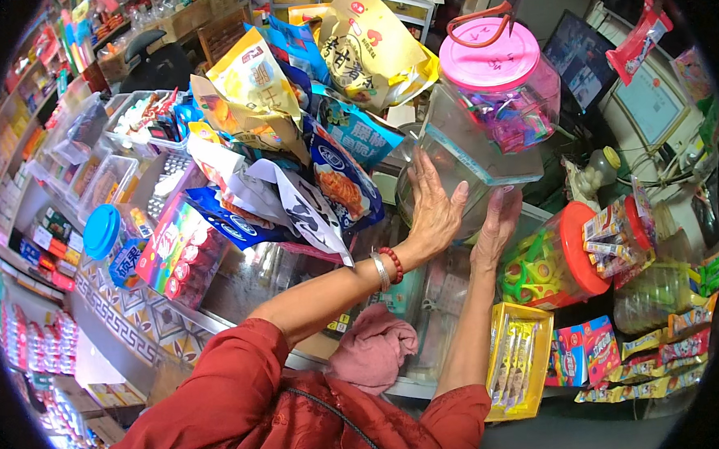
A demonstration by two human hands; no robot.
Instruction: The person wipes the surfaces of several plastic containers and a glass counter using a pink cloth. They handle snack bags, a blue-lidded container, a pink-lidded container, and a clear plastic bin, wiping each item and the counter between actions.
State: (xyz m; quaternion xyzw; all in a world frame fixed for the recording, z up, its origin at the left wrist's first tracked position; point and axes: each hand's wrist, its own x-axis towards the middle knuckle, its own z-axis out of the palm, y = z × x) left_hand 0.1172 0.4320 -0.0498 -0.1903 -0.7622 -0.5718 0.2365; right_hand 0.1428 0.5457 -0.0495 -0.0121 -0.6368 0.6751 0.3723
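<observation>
My left hand (435, 211), with a red bead bracelet and a silver bangle at its wrist, lies with fingers extended against the near left side of a clear plastic container (484, 157). My right hand (497, 220) is upright at the container's lower edge, its fingertips partly hidden. Whether either hand grips it cannot be told. Above the container stands a clear jar with a pink lid (489, 53), holding colourful wrapped items. Orange-handled scissors (486, 32) appear over that lid. A crumpled pink cloth (375, 348) lies on the glass counter close to my body.
Snack bags (347, 158) crowd the counter at left, beside a rainbow-coloured box (181, 252) and a blue-lidded jar (102, 232). At right are a red-lidded jar (583, 246), a yellow box of sticks (549, 361) and candy packets (585, 350). A monitor (579, 60) stands behind.
</observation>
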